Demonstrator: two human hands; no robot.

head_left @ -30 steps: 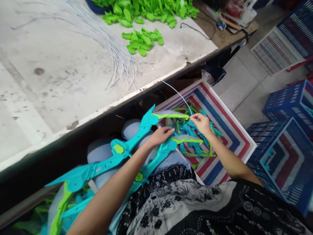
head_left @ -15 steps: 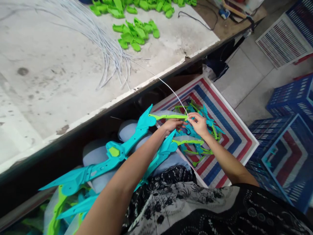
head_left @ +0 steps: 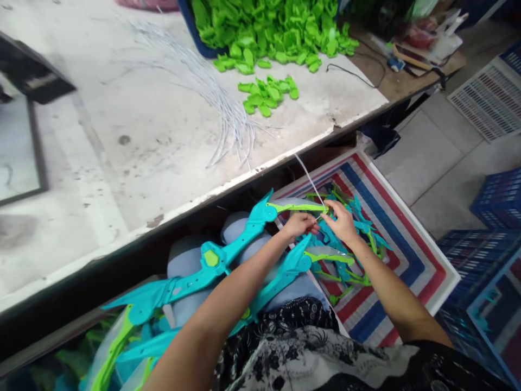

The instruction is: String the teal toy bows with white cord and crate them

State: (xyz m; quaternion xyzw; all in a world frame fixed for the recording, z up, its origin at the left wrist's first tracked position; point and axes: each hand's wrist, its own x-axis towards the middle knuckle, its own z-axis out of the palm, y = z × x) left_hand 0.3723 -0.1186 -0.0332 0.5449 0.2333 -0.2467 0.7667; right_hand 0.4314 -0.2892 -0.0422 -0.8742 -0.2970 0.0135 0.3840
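A teal toy bow (head_left: 215,262) with bright green tips lies across my lap. At the far end of its green limb (head_left: 299,207), a white cord (head_left: 310,179) meets the tip, and the cord's other end rises toward the table edge. My right hand (head_left: 341,220) is closed at that tip, thumb and fingers pinching it beside the cord. Just left of and below the tip, my left hand (head_left: 301,224) is closed, with a short length of cord at its fingertips. A second teal toy bow (head_left: 280,271) lies nearer my body, partly under my left forearm.
White cords (head_left: 232,117) lie bunched on the white table (head_left: 163,157). Green plastic pieces (head_left: 268,96) are piled near a full blue bin (head_left: 195,32). Beside me, a striped-lined box (head_left: 423,271) holds more bow parts. Blue crates (head_left: 496,198) stand on the right.
The white cord has been drawn off the table bundle, and its loose length above the tip is shorter. My left hand has moved slightly away from the tip. The view has shifted, showing more table.
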